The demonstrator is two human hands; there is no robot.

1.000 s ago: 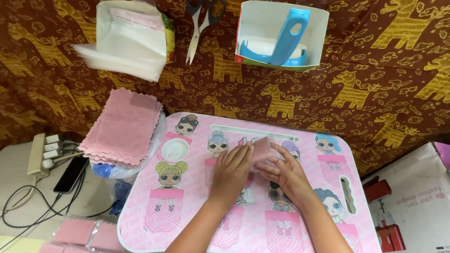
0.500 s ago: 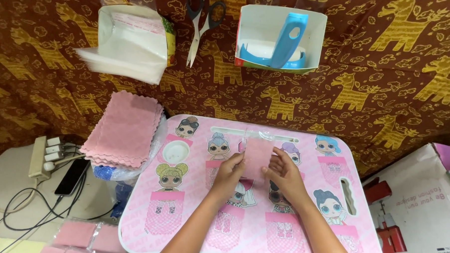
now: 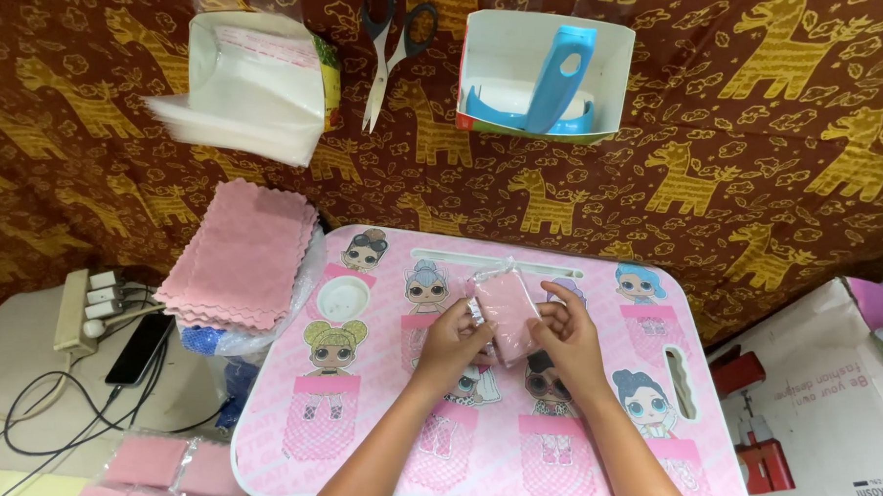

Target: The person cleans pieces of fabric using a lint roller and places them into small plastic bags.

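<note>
On the small pink lap table (image 3: 369, 417) with cartoon doll pictures, both my hands hold a folded pink cloth in a clear plastic sleeve (image 3: 505, 309). My left hand (image 3: 455, 340) pinches its left edge; my right hand (image 3: 567, 336) grips the right side. The packet sits tilted, just above the tabletop's middle.
A stack of pink scalloped cloths (image 3: 241, 255) lies left of the table. Beyond are a box of clear plastic sleeves (image 3: 250, 88), scissors (image 3: 390, 44) and a white box with a blue tape dispenser (image 3: 553, 78). Bagged pink packets (image 3: 156, 478), a power strip (image 3: 77, 310), a phone (image 3: 140, 348) and a cardboard box (image 3: 838, 400) surround it.
The pink cloth has gone from lying flat under my hands to being held between them in its clear sleeve, narrower and tilted.
</note>
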